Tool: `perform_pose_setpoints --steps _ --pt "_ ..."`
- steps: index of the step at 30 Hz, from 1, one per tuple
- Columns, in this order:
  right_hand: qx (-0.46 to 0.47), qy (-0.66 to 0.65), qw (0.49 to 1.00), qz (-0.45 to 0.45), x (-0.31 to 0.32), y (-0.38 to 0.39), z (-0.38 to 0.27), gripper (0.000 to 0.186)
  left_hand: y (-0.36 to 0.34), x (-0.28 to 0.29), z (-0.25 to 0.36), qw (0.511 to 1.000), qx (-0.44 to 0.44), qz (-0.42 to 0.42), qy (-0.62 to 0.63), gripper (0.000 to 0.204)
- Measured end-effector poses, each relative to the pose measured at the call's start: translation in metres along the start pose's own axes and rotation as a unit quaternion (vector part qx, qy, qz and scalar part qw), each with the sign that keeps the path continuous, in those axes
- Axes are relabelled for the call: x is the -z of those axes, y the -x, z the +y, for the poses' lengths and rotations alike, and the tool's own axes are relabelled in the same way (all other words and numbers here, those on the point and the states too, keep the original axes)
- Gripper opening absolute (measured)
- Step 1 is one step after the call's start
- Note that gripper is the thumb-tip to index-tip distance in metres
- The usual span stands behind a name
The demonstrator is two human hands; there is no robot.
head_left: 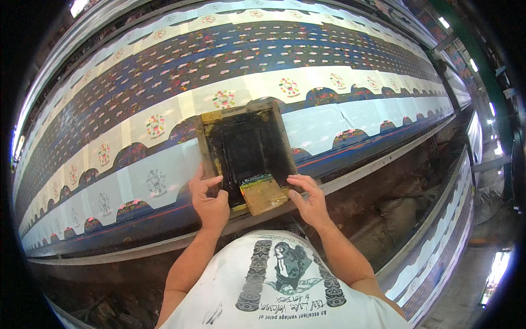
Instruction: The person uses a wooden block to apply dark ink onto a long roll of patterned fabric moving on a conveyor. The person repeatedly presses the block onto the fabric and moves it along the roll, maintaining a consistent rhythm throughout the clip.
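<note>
A worn wooden screen frame (278, 120) with a dark, ink-coated middle sits over pale fabric pieces (345, 118) on a long printing table. A flat squeegee (262, 194) with a light brown board rests across the frame's lower end. My left hand (209, 200) grips the frame's left side near its lower corner. My right hand (306, 200) holds the right side at the lower corner, beside the squeegee. Colourful printed motifs (223, 98) show on the cream strip beyond the frame, and a dark outline print (156, 182) shows on the lower strip to the left.
The table (383, 38) carries long rows of cut fabric and curves away both sides. A metal rail (131, 252) runs along its near edge. Another fabric-covered table (435, 230) stands at the right, beside a concrete floor (468, 285) and green posts (482, 93).
</note>
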State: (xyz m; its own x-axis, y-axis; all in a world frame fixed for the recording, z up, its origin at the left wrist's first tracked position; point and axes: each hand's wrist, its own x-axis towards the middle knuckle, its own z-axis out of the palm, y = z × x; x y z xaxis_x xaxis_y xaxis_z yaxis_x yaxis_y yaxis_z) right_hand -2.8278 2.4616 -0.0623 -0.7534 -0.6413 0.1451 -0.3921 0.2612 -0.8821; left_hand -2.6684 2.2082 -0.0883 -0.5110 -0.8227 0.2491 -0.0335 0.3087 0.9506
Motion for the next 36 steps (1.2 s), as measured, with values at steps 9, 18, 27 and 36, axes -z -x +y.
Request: perform_pose_setpoints --steps 9,18,27,36 --pt "0.022 0.039 0.999 0.021 0.109 -0.019 0.067 0.036 0.013 -0.134 0.020 1.000 -0.029 0.003 -0.005 0.039" --pt "0.060 0.084 0.995 -0.014 0.212 -0.033 0.121 0.033 0.042 -0.243 0.019 1.000 0.021 0.015 0.008 0.034" --pt "0.260 0.163 0.932 -0.191 0.208 -0.065 0.085 0.041 0.041 -0.251 0.013 0.998 0.050 0.026 0.038 0.032" --pt "0.315 0.252 0.878 -0.257 0.188 -0.097 0.065 0.043 0.042 -0.245 0.009 0.994 0.089 0.033 0.053 0.029"
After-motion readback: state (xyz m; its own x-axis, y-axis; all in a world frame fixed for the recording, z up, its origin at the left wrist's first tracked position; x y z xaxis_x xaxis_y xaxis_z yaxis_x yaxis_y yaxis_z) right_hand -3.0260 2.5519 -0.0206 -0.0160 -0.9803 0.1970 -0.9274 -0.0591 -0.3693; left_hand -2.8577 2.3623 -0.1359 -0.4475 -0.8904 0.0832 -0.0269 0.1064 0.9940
